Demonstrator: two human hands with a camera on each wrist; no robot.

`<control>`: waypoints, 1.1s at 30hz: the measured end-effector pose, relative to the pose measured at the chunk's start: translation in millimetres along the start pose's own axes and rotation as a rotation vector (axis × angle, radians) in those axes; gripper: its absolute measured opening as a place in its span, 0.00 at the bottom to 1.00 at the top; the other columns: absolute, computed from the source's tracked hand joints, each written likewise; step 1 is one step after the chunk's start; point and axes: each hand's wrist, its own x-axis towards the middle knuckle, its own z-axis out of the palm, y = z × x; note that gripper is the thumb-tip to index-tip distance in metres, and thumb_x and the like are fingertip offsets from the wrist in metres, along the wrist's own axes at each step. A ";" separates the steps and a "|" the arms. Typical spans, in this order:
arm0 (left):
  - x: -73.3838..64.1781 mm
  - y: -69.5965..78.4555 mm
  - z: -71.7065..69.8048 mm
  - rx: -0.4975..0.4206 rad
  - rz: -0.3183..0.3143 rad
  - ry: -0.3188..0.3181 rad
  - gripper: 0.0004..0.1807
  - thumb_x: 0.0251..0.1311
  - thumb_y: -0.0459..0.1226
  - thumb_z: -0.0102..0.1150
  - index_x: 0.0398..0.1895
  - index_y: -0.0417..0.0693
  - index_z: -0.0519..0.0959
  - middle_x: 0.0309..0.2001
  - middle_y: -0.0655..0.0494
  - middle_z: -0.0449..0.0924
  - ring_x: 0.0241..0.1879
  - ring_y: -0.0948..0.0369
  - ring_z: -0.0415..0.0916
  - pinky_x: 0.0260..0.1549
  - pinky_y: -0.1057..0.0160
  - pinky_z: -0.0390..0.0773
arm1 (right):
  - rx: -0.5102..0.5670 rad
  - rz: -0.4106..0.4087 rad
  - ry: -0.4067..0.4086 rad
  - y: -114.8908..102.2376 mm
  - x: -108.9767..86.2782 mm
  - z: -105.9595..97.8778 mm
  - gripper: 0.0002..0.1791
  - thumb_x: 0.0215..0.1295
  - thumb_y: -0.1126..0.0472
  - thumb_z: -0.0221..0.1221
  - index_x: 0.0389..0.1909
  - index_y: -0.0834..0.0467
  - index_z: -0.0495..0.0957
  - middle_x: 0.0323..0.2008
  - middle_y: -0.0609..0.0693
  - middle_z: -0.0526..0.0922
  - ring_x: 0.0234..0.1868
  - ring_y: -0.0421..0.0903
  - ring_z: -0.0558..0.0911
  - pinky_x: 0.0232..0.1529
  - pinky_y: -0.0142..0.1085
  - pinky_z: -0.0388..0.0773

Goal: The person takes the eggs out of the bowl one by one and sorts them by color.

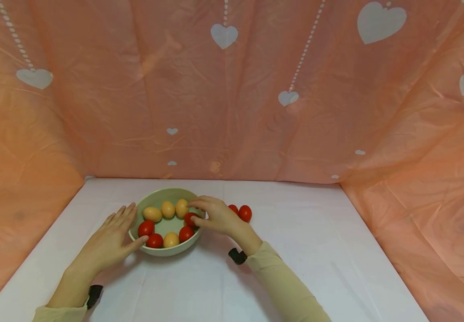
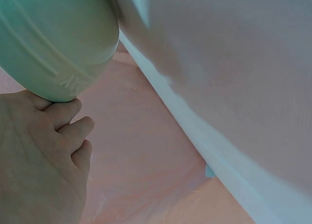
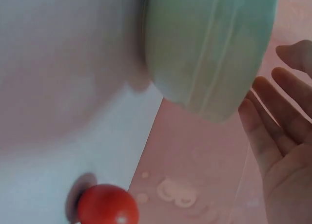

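Observation:
A pale green bowl [image 1: 167, 252] stands on the table, with several red egg-shaped pieces [image 1: 146, 228] and several yellow egg-shaped pieces [image 1: 168, 209] in a ring inside it. At its left rim is my left hand [image 1: 104, 243], fingers extended along the outside and thumb over the front rim. The left wrist view shows these fingers against the bowl [image 2: 58, 39]. My right hand [image 1: 217, 217] reaches over the right rim, fingers loosely extended and partly covering a red piece [image 1: 190, 219]. In the right wrist view, nothing shows between the fingers of the right hand [image 3: 287, 131].
Two more red egg-shaped pieces [image 1: 245, 213] lie on the white tablecloth [image 1: 304, 232] just beyond the right wrist, one partly hidden. A pink curtain [image 1: 223, 112] with white hearts closes off the back and both sides of the table.

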 end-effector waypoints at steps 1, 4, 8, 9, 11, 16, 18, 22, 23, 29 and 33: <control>-0.1 0.0 -0.1 -0.002 -0.002 -0.004 0.52 0.68 0.59 0.61 0.79 0.29 0.56 0.79 0.32 0.55 0.76 0.33 0.54 0.79 0.40 0.48 | -0.008 -0.004 -0.023 -1.2 2.0 0.6 0.20 0.72 0.60 0.65 0.61 0.62 0.81 0.60 0.55 0.83 0.54 0.51 0.83 0.60 0.35 0.80; -0.4 0.2 -0.3 -0.002 -0.005 -0.008 0.52 0.69 0.59 0.60 0.79 0.29 0.56 0.79 0.32 0.55 0.76 0.33 0.53 0.79 0.41 0.47 | -0.026 -0.008 -0.090 -5.1 7.8 0.9 0.19 0.71 0.60 0.65 0.60 0.60 0.83 0.58 0.53 0.84 0.53 0.48 0.83 0.58 0.31 0.79; -0.1 0.4 -0.7 -0.001 -0.010 -0.014 0.52 0.69 0.60 0.60 0.79 0.29 0.56 0.79 0.33 0.54 0.77 0.33 0.53 0.79 0.40 0.48 | -0.025 -0.013 -0.176 -7.4 16.1 -0.1 0.18 0.70 0.60 0.66 0.59 0.61 0.84 0.53 0.53 0.86 0.48 0.46 0.83 0.53 0.28 0.78; 0.0 0.5 -0.7 -0.002 -0.011 -0.015 0.52 0.69 0.60 0.60 0.79 0.29 0.56 0.79 0.33 0.54 0.77 0.33 0.53 0.79 0.40 0.48 | -0.029 -0.014 -0.196 -7.8 18.0 -0.5 0.18 0.70 0.60 0.66 0.58 0.61 0.84 0.53 0.53 0.86 0.48 0.45 0.82 0.53 0.27 0.77; 0.3 0.8 -0.9 -0.003 -0.015 -0.021 0.52 0.69 0.60 0.60 0.79 0.29 0.56 0.79 0.32 0.54 0.77 0.33 0.53 0.79 0.40 0.48 | -0.035 -0.009 -0.241 -8.2 22.1 -1.4 0.18 0.71 0.59 0.67 0.58 0.61 0.85 0.51 0.53 0.87 0.46 0.45 0.82 0.50 0.27 0.77; 0.8 2.1 -1.0 0.003 -0.014 -0.017 0.52 0.68 0.59 0.62 0.78 0.29 0.57 0.79 0.32 0.56 0.76 0.33 0.54 0.78 0.39 0.50 | -0.081 0.015 -0.336 -8.9 32.7 -3.7 0.17 0.69 0.58 0.68 0.56 0.59 0.86 0.49 0.49 0.88 0.45 0.41 0.82 0.50 0.26 0.77; 0.9 2.1 -0.6 0.006 -0.011 -0.014 0.52 0.68 0.59 0.62 0.78 0.28 0.57 0.78 0.32 0.56 0.76 0.33 0.54 0.78 0.39 0.51 | -0.100 0.019 -0.364 -8.7 36.3 -3.6 0.15 0.69 0.58 0.68 0.54 0.57 0.88 0.48 0.47 0.89 0.46 0.39 0.82 0.52 0.25 0.76; 1.5 2.4 -0.9 0.007 -0.017 -0.027 0.52 0.68 0.59 0.61 0.78 0.28 0.57 0.79 0.31 0.55 0.76 0.33 0.54 0.77 0.37 0.52 | -0.114 0.013 -0.416 -9.5 41.1 -1.9 0.12 0.69 0.59 0.66 0.51 0.55 0.89 0.44 0.43 0.89 0.44 0.37 0.82 0.51 0.24 0.76; 1.6 2.6 -0.9 0.007 -0.018 -0.030 0.52 0.68 0.59 0.61 0.78 0.28 0.57 0.79 0.31 0.55 0.76 0.33 0.54 0.76 0.37 0.52 | -0.114 0.012 -0.427 -9.8 41.9 -0.9 0.12 0.69 0.59 0.66 0.50 0.55 0.89 0.44 0.42 0.89 0.43 0.36 0.81 0.50 0.23 0.75; 1.4 3.1 -1.2 0.014 -0.011 -0.024 0.52 0.68 0.59 0.61 0.78 0.28 0.57 0.79 0.31 0.56 0.76 0.33 0.54 0.75 0.36 0.54 | -0.098 -0.001 -0.464 -12.8 44.5 5.9 0.11 0.68 0.60 0.68 0.49 0.55 0.90 0.40 0.42 0.90 0.38 0.31 0.81 0.43 0.19 0.74; 1.2 2.7 -1.4 0.019 -0.010 -0.019 0.52 0.68 0.59 0.61 0.78 0.28 0.57 0.79 0.32 0.56 0.76 0.33 0.55 0.76 0.37 0.53 | -0.118 -0.002 -0.459 -14.6 45.4 9.2 0.11 0.68 0.59 0.69 0.49 0.54 0.90 0.40 0.41 0.90 0.37 0.29 0.81 0.41 0.17 0.73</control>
